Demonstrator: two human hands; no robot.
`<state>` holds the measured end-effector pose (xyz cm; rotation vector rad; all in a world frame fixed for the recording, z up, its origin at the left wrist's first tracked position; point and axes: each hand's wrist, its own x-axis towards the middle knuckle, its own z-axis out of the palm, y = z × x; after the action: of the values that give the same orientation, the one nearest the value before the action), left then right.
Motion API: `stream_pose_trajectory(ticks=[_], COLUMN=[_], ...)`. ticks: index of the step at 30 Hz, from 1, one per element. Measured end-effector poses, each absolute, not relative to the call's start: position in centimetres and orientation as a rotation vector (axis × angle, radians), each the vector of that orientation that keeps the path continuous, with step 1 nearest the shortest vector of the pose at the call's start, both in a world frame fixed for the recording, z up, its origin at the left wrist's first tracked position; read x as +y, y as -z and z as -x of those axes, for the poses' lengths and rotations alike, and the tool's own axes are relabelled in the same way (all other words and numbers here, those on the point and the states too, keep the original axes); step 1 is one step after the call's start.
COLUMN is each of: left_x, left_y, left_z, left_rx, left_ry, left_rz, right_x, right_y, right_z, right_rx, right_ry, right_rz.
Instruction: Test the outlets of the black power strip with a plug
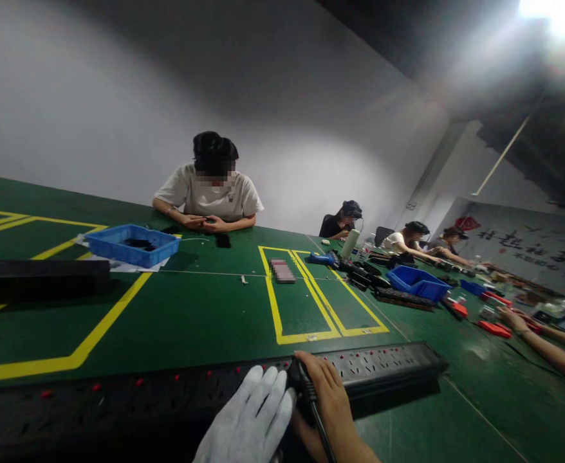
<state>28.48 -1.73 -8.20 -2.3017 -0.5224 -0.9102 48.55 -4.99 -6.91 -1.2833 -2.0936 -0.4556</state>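
Note:
A long black power strip (166, 390) with several sockets and small red buttons lies across the near side of the green table. My left hand (251, 418), in a pale grey glove, rests flat over the strip with its fingers stretched out. Beside it my bare right hand (328, 405) is closed round a black plug (298, 376) at the strip's sockets. From the plug a thick black cord (322, 427) runs down toward me. The plug's pins are hidden, so how far they sit in a socket cannot be seen.
A second black strip (36, 278) lies at left, near a blue tray (130, 254) holding dark pieces. A phone (281, 271) lies inside yellow tape. A blue bin (417, 283) and tools stand at right. A person (215, 193) sits opposite; co-workers' hands (517, 318) are at far right.

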Motion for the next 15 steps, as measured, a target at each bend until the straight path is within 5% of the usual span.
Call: stream_pose_trajectory(ticks=[15], left_x=[-1.70], left_y=[7.34], left_z=[-28.10], left_rx=[-0.508], left_ry=[0.920], left_rz=[2.316], right_x=[-5.00], right_y=[7.01], right_z=[-49.15], right_rx=[-2.183], right_ry=[0.507], right_rz=[1.289])
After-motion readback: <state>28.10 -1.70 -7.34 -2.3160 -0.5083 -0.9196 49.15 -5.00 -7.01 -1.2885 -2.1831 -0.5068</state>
